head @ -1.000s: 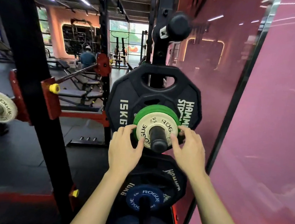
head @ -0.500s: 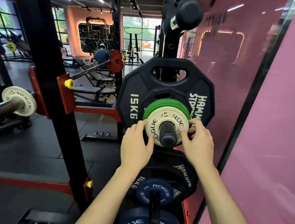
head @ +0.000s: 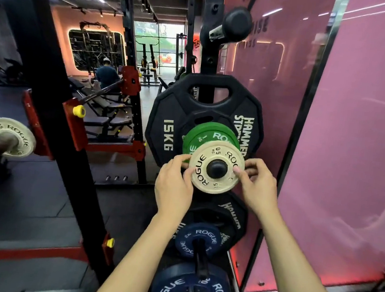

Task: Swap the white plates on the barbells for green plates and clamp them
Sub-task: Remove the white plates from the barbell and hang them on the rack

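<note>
Your left hand (head: 173,188) and right hand (head: 257,189) pinch the white plate (head: 215,169) by opposite edges; the green plate (head: 208,139) sits just behind, farther along the storage peg (head: 216,169).

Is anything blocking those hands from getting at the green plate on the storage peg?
Yes. A white plate sits in front of the green plate on the same peg, covering its lower part. The left hand and right hand grip the white plate's edges.

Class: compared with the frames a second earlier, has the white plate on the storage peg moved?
Yes. The white plate has slid outward along the peg, away from the green plate, which now shows more face. Both hands grip its edges.
</note>
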